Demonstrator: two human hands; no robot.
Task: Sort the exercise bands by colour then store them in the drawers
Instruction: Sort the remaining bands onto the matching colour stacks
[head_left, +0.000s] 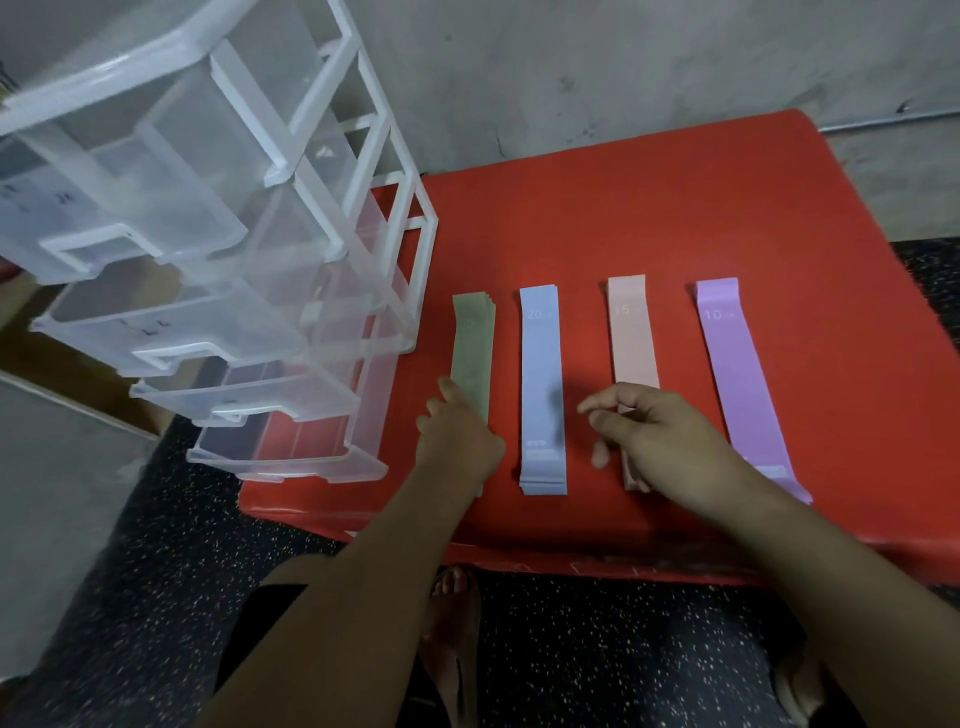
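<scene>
Four colour-sorted stacks of flat exercise bands are laid side by side on a red mat (675, 208), beside a plastic drawer unit (332, 171).

From left to right, a green stack (472, 343), a blue stack (541, 374), a pink stack (631, 338) and a purple stack (737, 374) are seen as long, thin, matte strips with squared ends. The near end of the green stack is covered by the left hand (460, 439), one finger stretched forward; whether a band is gripped cannot be told. The right hand (660, 436) is held over the pink stack, fingers loosely curled, with nothing in it. The bands are judged light, soft and floppy, so a stack is best pinched at one short end, or lifted at both ends. The unit's translucent drawers are pulled out within a white frame.
</scene>
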